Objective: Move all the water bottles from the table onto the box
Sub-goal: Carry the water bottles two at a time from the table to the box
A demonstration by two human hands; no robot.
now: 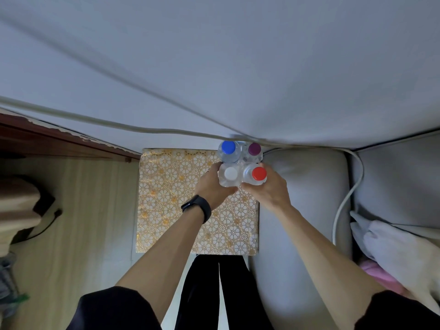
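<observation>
- White-capped bottle (pixel 231 173) and red-capped bottle (pixel 259 174) are upright, side by side, over the far right corner of the floral-covered surface (pixel 171 186)
- Left hand (pixel 212 186) curls round the white-capped one, right hand (pixel 270 188) round the red-capped one
- Blue-capped bottle (pixel 228 148) and purple-capped bottle (pixel 254 149) are just behind, at the far edge
- Grey cushion (pixel 302 186) lies beside the right edge

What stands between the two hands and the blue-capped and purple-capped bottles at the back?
The white-capped bottle, held by the left hand, stands right in front of the blue-capped bottle; the red-capped bottle, held by the right hand, fronts the purple-capped bottle. Nothing else intervenes.
</observation>
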